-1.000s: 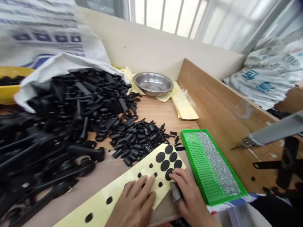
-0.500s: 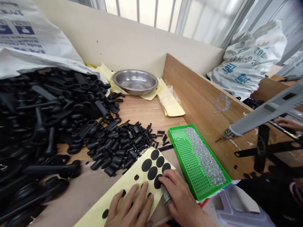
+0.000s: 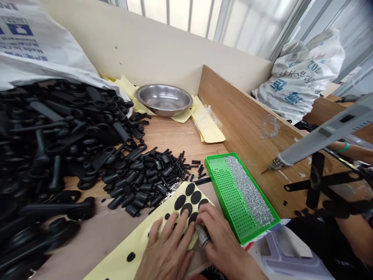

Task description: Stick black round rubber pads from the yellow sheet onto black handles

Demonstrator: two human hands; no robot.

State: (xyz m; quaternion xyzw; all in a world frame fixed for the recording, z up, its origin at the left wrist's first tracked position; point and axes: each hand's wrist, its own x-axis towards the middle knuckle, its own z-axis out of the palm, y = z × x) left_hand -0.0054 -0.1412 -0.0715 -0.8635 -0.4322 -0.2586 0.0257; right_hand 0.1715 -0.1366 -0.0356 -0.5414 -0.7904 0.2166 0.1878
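A pale yellow backing sheet [image 3: 116, 260] with round black stickers [image 3: 180, 202] lies on the work surface in front of me. My left hand [image 3: 169, 249] rests flat on it, fingers spread over the lower stickers. At the sheet's right edge, my right hand [image 3: 218, 233] has its fingers curled in beside the sticker group, touching the outermost discs. A grey, worn wrap [image 3: 202, 236] surrounds one of its fingers. Whatever lies between those fingertips is hidden.
Small black cylindrical parts [image 3: 142, 182] lie beyond the sheet, and black handle-like parts [image 3: 72, 124] heap at left. A green perforated tray [image 3: 224, 198] holds small metal pieces. A steel bowl [image 3: 164, 99] stands behind. An electric screwdriver [image 3: 317, 136] and another person's arm [image 3: 355, 149] are at right.
My left hand has slid up and right over the sheet, closer to the large stickers and my right hand. My right hand stays at the sheet's edge. The view has shifted slightly.
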